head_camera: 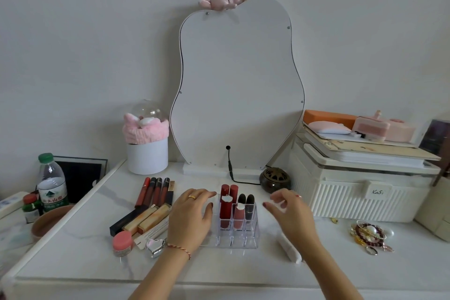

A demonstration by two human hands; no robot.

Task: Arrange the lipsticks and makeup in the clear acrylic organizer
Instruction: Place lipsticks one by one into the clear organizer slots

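The left hand (192, 214) lies palm-down, fingers straight and relaxed, against the left side of the clear acrylic organizer (235, 234) at lower centre of the frame. The right hand (288, 213) hovers just right of it, fingers loosely spread, gripping nothing. Upright in the organizer's square cells stand glossy red lipsticks (227, 204), a pink one (239, 217) and black ones (248, 207). Left of it, slim tubes (155, 192) and gold cases (148, 220) lie on the white marbled tabletop (73, 258).
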